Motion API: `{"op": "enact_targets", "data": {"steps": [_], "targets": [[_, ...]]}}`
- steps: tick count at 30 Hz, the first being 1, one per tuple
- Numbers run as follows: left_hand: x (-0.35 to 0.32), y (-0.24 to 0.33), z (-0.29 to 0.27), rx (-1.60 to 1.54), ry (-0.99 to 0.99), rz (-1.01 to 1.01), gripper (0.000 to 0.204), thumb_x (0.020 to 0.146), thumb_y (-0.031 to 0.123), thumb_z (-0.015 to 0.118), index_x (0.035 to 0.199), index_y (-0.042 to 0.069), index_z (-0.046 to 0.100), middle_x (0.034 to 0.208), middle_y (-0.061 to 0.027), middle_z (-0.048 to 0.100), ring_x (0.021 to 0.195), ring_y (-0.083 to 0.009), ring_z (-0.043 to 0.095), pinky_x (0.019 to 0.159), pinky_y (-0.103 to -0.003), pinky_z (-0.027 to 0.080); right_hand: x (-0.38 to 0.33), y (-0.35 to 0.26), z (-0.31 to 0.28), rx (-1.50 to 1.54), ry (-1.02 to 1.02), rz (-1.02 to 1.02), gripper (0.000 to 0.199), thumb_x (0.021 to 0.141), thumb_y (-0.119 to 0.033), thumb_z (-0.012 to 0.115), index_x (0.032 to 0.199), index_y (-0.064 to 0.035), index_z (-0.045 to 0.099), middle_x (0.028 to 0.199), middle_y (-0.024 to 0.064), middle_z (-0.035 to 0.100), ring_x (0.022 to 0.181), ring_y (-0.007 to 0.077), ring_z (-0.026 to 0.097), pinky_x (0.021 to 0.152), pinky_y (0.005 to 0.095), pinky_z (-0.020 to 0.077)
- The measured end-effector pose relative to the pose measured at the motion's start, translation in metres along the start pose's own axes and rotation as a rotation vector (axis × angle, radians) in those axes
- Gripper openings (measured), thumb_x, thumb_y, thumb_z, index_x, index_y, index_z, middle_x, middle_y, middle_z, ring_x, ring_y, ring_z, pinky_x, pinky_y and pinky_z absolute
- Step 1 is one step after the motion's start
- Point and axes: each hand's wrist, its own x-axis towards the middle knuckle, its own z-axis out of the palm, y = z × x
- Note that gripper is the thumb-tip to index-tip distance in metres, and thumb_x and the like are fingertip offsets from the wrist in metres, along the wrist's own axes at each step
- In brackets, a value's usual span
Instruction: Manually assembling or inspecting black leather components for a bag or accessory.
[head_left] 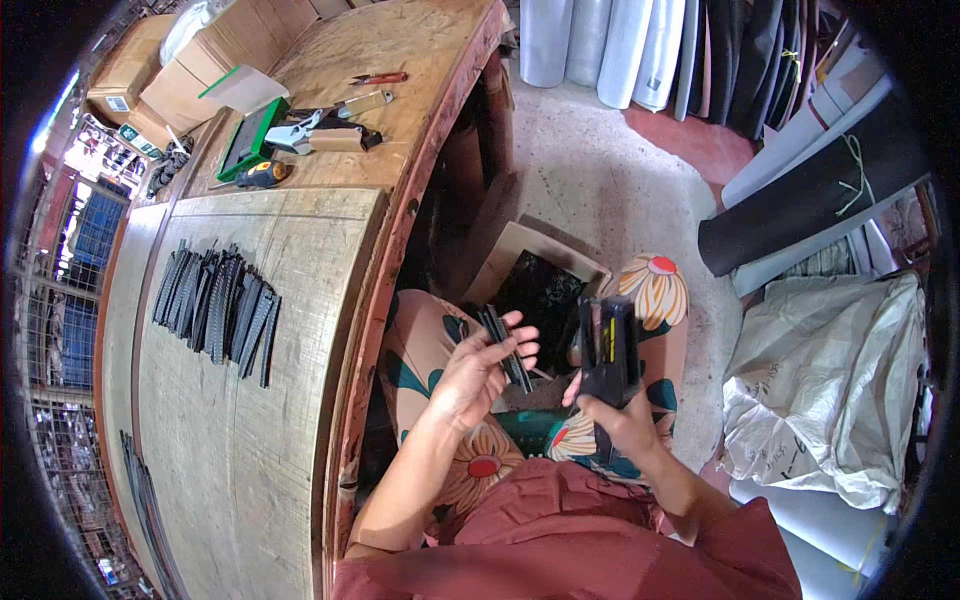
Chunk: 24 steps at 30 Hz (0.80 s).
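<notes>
Maroon shirt (560, 535) nearest | left hand (468, 378), half-curled, pinches black strips (510, 350) beyond the right edge of the counter (270, 450) | right hand (626, 428) wraps black tool (622, 350) low down | I judge strips light, springy, possibly slippery: grip mid-length

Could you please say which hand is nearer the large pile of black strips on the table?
Left: the left hand is right of the pile, past the table; the right hand is farther right.

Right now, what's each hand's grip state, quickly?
Left hand: closed, holding thin black strips between thumb and fingers.
Right hand: closed, holding a black tool.
</notes>
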Motion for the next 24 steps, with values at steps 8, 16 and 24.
{"op": "enact_targets", "data": {"steps": [8,16,24], "targets": [[-0.036,-0.008,0.011,0.133,-0.173,-0.087,0.025,0.091,0.012,0.056,0.113,-0.002,0.057,0.1,-0.0181,0.065,0.084,-0.0199,0.066,0.075,-0.03,0.055,0.027,-0.02,0.006,-0.19,0.123,-0.155,0.01,0.08,-0.002,0.064,0.089,0.0004,0.063,0.082,0.0048,0.066,0.076,0.011,0.061,0.071,0.0265,0.0476],[-0.048,-0.017,0.015,0.287,-0.157,-0.021,0.019,0.09,0.009,0.059,0.106,-0.001,0.058,0.095,-0.0161,0.067,0.085,-0.0195,0.066,0.075,-0.03,0.054,0.033,-0.026,0.024,-0.191,0.078,-0.136,0.014,0.076,-0.005,0.066,0.088,-0.0001,0.062,0.077,0.0036,0.064,0.071,0.0102,0.06,0.066,0.0274,0.0487],[-0.056,-0.022,-0.006,0.354,0.105,0.071,0.022,0.088,0.023,0.065,0.093,0.001,0.064,0.068,-0.0003,0.059,0.052,-0.0053,0.041,0.049,-0.02,0.03,0.041,-0.04,0.015,-0.116,0.075,-0.166,0.011,0.075,-0.003,0.066,0.086,-0.001,0.062,0.076,0.0027,0.063,0.069,0.0098,0.059,0.064,0.0262,0.0475]]}}
